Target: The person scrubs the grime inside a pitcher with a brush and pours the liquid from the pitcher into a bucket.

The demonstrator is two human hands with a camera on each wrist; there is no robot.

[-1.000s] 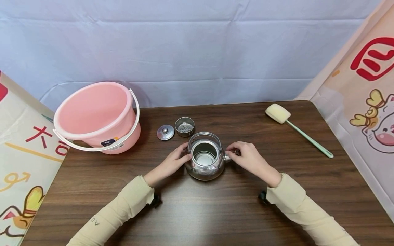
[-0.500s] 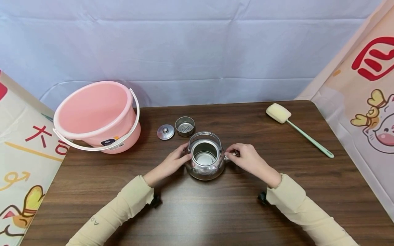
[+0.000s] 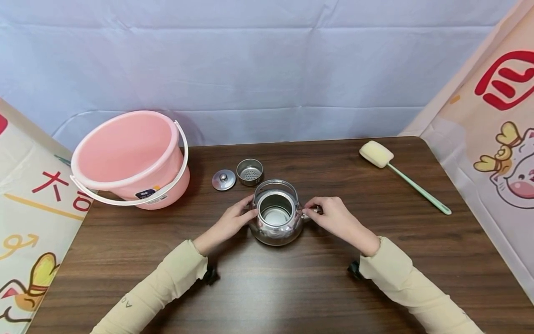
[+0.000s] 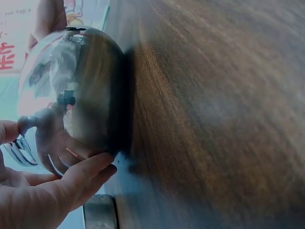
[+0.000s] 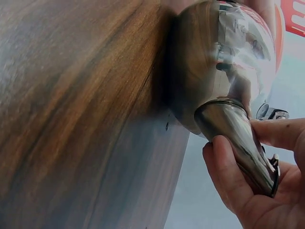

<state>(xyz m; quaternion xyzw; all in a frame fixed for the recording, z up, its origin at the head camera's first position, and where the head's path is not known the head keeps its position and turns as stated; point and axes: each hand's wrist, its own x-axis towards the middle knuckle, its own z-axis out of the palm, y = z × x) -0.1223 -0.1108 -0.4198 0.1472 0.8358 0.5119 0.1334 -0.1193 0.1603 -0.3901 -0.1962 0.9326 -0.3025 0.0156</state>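
A shiny steel kettle (image 3: 276,218) stands without a lid in the middle of the brown table (image 3: 292,287), its wire handle folded back. My left hand (image 3: 249,212) cups the kettle's left side, thumb and fingers curved against the body. In the left wrist view the fingers (image 4: 81,176) lie along the kettle (image 4: 86,86) where it bulges. My right hand (image 3: 312,210) pinches the spout (image 3: 309,213) on the right side. The right wrist view shows thumb and fingers (image 5: 228,171) wrapped round the tapered spout (image 5: 236,136) of the kettle (image 5: 219,57).
The kettle's lid (image 3: 223,179) and a steel strainer cup (image 3: 250,171) lie just behind it. A pink bucket (image 3: 129,157) with a white handle stands at the back left. A sponge brush (image 3: 400,178) with a green handle lies at the back right. Printed boards flank the table.
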